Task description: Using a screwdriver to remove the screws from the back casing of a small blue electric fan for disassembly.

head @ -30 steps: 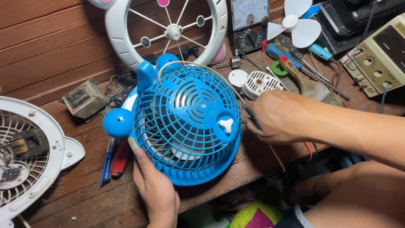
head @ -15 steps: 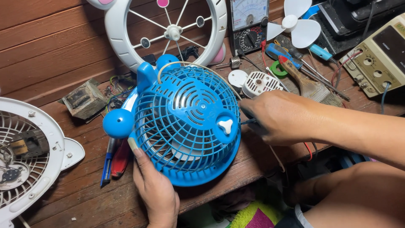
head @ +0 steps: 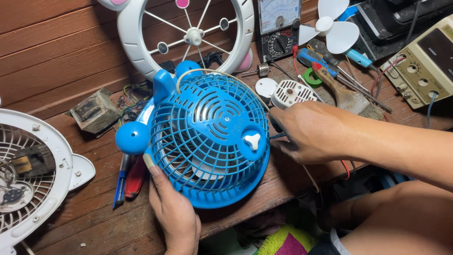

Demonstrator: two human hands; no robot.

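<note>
hands [head: 314, 132] grip blue fan [head: 207, 137]; right's tool mostly hidden.

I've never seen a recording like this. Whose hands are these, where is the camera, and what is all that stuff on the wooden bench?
There is no machine here: a person works with two bare hands, and one camera worn on the head looks down at them. The left hand steadies the lower edge of a small blue fan with a round grille and ear-like knobs, lying on a wooden table. The right hand is closed around a thin tool at the fan's right side; most of the tool is hidden, so I cannot say what it is. Around them lie a white fan guard with pink spots, another white fan housing at the left, a white propeller blade, a dial meter, a paintbrush, a beige box with knobs, and a red-handled tool.
</note>
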